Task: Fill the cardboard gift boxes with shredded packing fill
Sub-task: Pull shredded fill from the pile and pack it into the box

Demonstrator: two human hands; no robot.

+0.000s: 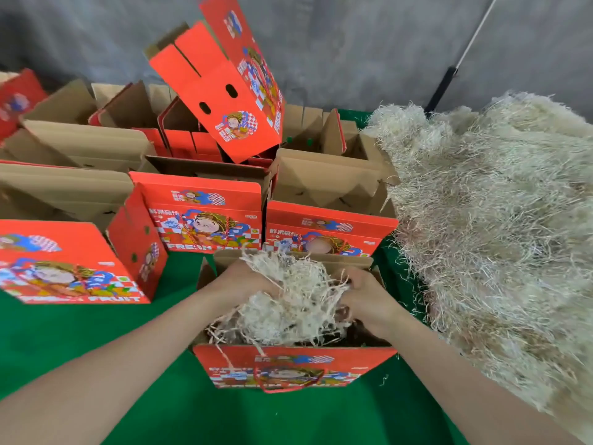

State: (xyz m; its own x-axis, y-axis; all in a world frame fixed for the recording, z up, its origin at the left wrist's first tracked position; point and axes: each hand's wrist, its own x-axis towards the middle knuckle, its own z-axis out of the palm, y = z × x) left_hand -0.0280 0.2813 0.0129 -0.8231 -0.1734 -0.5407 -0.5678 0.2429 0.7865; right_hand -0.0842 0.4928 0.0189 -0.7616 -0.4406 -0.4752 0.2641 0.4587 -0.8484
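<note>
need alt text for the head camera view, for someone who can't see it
The left hand and right hand grip a clump of pale shredded fill in an open red gift box on a green table. A big heap of fill lies to the right; more open boxes stand behind.

Open red gift box holds pale shredded fill, upright on green cloth.

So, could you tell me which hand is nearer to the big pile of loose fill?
Right. The right hand grips fill in the box on the side next to the pile; the left hand grips it on the box's far side.
</note>
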